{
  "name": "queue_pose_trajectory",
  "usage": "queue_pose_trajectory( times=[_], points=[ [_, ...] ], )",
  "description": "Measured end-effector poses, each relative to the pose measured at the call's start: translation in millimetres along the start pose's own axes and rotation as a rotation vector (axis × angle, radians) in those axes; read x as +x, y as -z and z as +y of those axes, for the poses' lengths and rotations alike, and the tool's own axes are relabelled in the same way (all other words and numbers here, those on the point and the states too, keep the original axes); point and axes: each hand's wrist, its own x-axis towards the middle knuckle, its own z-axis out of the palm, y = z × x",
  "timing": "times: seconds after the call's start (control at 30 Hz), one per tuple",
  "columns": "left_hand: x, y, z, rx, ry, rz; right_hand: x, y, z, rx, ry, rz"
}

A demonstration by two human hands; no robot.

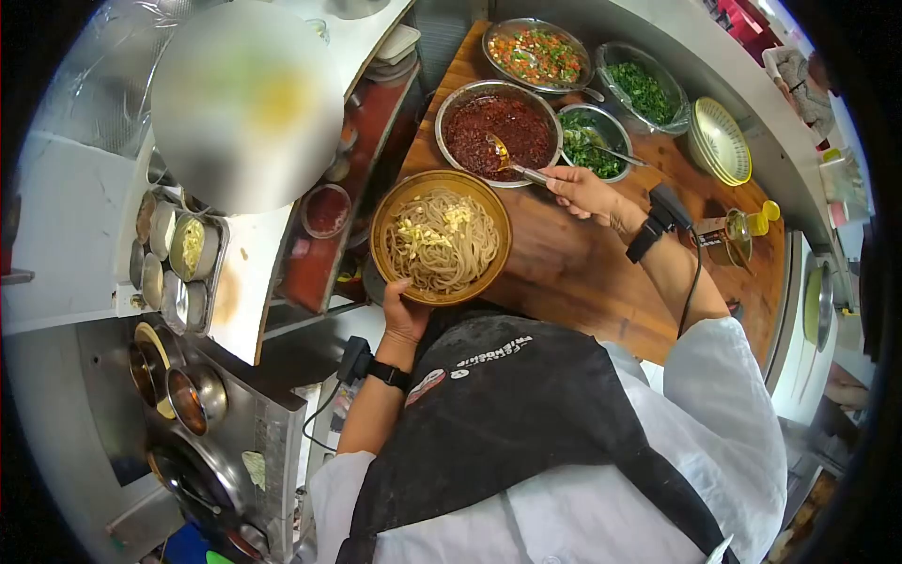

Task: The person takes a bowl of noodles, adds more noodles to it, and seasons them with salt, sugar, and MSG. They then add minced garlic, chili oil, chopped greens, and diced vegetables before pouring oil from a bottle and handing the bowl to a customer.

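Note:
My left hand (404, 312) grips the near rim of a brown bowl (381, 235) of noodles (451, 246), topped with pale yellow chopped bits that look like garlic. In my right hand (590, 197) is the handle of a metal spoon (528, 173). Its head rests in dark red chili sauce (479, 132), inside a steel bowl (556, 150) just beyond the noodles. Right of the sauce, a smaller bowl of chopped greens (584, 148) has its own spoon.
Chopped vegetables (536, 56) and more greens (641, 92) fill bowls at the back. Stacked yellow-rimmed bowls (719, 141) and a yellow-capped bottle (733, 235) stand right on the wooden counter (564, 273). Steel seasoning pots (193, 246) sit left; lower left are metal pots (195, 399).

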Motion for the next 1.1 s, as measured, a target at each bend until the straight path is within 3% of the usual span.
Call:
queue_pose_trajectory(
  times=[0.23, 0.5, 0.63, 0.7, 0.77, 0.8, 0.83, 0.9, 1.03, 1.1],
  points=[
    [-1, -3, 0, 0.049, -0.012, 0.020, -1, -1, 8, 0.133, 0.040, 0.021],
    [3, 4, -8, 0.022, -0.061, 0.040, -33, 7, -10, 0.026, 0.116, 0.170],
    [0, -3, -5, 0.021, -0.074, 0.042, -81, -15, -42, -0.249, 0.270, 0.197],
    [-2, 0, -5, 0.022, -0.055, 0.059, -100, -30, -38, -0.667, 0.449, 0.289],
    [-1, 0, -4, 0.020, -0.049, 0.020, -113, -54, -27, -0.746, 0.569, 0.287],
    [-2, -2, -3, 0.019, -0.062, 0.002, -124, -69, -31, -0.784, 0.466, 0.232],
    [-2, -2, -3, 0.021, -0.055, 0.002, -119, -75, -18, -0.913, 0.704, 0.248],
    [-2, -2, -2, 0.029, -0.051, 0.007, -121, -85, -7, -1.276, 0.544, 0.252],
    [-1, 1, -2, 0.042, -0.029, -0.006, -128, -86, -8, -1.434, 0.616, 0.364],
    [-2, 0, -2, 0.035, -0.031, -0.021, -128, -84, -4, -1.189, 0.742, 0.469]
  ],
)
